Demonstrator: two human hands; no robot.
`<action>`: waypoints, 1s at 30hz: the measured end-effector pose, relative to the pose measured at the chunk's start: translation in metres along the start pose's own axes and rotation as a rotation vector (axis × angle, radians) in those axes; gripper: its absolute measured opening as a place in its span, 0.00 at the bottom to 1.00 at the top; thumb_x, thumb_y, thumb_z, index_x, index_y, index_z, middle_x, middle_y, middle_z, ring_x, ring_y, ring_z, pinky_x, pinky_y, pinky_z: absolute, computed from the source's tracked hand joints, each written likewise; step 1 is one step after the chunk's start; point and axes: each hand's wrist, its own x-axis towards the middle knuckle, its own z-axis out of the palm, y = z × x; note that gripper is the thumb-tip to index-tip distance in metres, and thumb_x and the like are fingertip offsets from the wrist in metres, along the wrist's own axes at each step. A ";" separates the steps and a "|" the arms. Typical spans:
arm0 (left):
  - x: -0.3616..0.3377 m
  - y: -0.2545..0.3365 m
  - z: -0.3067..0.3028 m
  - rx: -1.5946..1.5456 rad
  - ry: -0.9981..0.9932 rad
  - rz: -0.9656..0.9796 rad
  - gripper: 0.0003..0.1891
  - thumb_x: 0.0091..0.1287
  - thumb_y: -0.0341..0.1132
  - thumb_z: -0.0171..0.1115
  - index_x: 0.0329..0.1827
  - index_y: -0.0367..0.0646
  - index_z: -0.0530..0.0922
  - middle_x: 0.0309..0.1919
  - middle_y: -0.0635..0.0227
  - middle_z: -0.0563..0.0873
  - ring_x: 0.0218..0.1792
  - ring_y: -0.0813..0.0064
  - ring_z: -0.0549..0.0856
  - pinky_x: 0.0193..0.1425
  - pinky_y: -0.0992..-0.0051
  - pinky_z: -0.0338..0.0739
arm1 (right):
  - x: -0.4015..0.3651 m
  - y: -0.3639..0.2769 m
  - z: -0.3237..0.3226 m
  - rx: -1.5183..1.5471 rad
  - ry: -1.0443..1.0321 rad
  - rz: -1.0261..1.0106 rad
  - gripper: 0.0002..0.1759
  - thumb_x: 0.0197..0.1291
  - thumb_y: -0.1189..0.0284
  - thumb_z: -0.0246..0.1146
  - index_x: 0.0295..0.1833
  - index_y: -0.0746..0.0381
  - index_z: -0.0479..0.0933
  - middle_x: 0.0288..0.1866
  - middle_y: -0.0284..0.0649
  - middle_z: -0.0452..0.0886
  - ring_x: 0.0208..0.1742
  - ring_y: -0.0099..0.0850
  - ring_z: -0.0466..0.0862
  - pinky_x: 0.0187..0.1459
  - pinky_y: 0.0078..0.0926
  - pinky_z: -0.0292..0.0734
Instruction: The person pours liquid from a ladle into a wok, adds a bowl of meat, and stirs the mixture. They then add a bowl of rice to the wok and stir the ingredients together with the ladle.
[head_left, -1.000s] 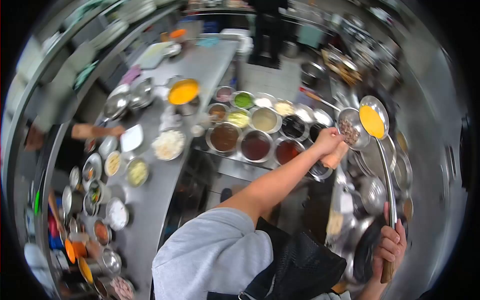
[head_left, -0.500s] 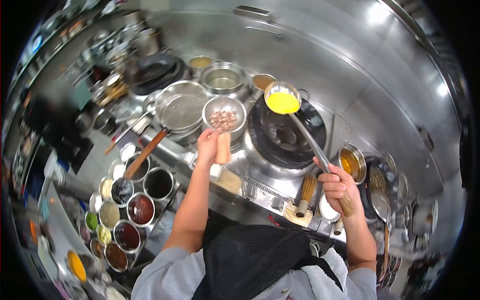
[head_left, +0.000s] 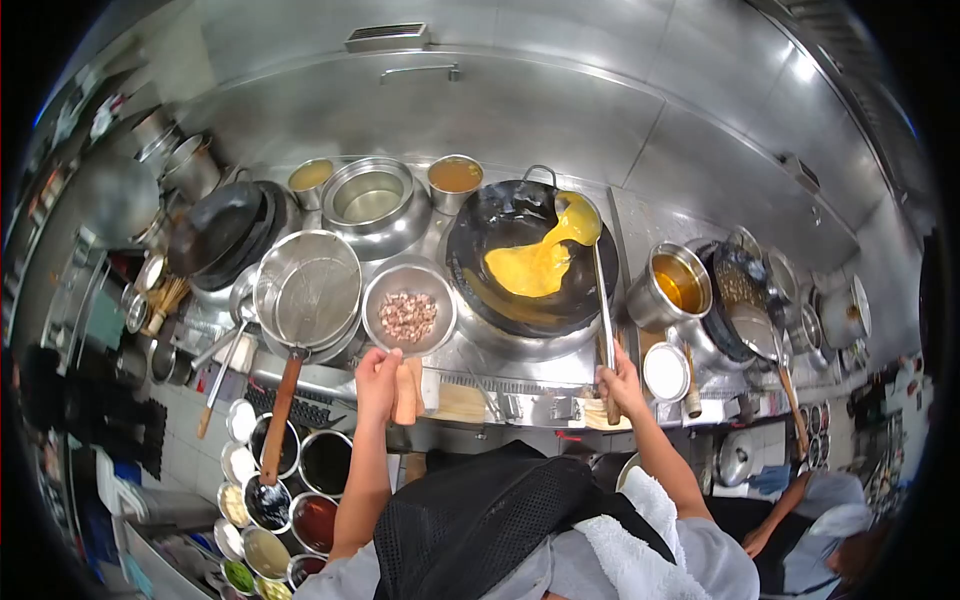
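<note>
My right hand point(head_left: 620, 385) is wrapped round the handle of a long metal ladle point(head_left: 602, 290). The ladle's bowl tips over the black wok point(head_left: 480, 225), and yellow liquid, apparently beaten egg point(head_left: 530, 268), runs from it and spreads in the wok. My left hand point(head_left: 378, 380) is closed at the near rim of a metal bowl point(head_left: 375, 305) of chopped pinkish meat point(head_left: 408, 317). A tan folded strip, seemingly cloth point(head_left: 408, 390), hangs from its fingers. Whether the fingertips touch the bowl cannot be made out.
A mesh strainer point(head_left: 308, 285) rests left of the bowl, its wooden handle reaching over sauce pots point(head_left: 315, 520). Behind stand a water pot point(head_left: 370, 190) and a broth container point(head_left: 455, 175). On the right are an oil pot point(head_left: 678, 285) and a white-topped container point(head_left: 667, 370). Another person point(head_left: 810, 520) is at lower right.
The ladle, level and full of yellow liquid before, has tilted and now pours into the wok. My view has turned, and my left hand with the tan strip appears lower and further left.
</note>
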 end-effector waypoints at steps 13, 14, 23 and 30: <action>-0.004 0.001 -0.009 -0.144 -0.032 -0.135 0.09 0.74 0.33 0.68 0.35 0.42 0.79 0.31 0.76 0.82 0.35 0.86 0.75 0.43 0.79 0.72 | 0.041 -0.028 0.026 0.242 -0.054 0.386 0.42 0.74 0.71 0.62 0.87 0.38 0.51 0.25 0.30 0.72 0.18 0.20 0.72 0.19 0.24 0.72; -0.007 0.008 -0.003 -0.130 -0.035 -0.126 0.10 0.74 0.34 0.68 0.35 0.42 0.78 0.32 0.75 0.82 0.36 0.86 0.76 0.45 0.78 0.73 | 0.038 -0.025 0.037 0.190 0.006 0.323 0.43 0.74 0.71 0.61 0.87 0.38 0.50 0.25 0.30 0.72 0.19 0.21 0.73 0.20 0.25 0.73; -0.005 0.009 0.034 0.008 0.039 -0.026 0.12 0.76 0.34 0.65 0.33 0.42 0.76 0.30 0.76 0.79 0.34 0.85 0.73 0.41 0.77 0.71 | 0.052 -0.014 -0.004 0.241 -0.101 0.289 0.44 0.75 0.74 0.59 0.88 0.41 0.46 0.25 0.31 0.74 0.18 0.22 0.73 0.20 0.24 0.73; 0.025 0.001 0.043 0.099 0.085 0.096 0.13 0.76 0.38 0.66 0.34 0.42 0.77 0.30 0.76 0.80 0.33 0.84 0.74 0.40 0.79 0.70 | -0.017 -0.030 -0.021 0.071 -0.298 0.307 0.47 0.73 0.73 0.61 0.89 0.44 0.44 0.25 0.31 0.74 0.19 0.21 0.75 0.19 0.23 0.71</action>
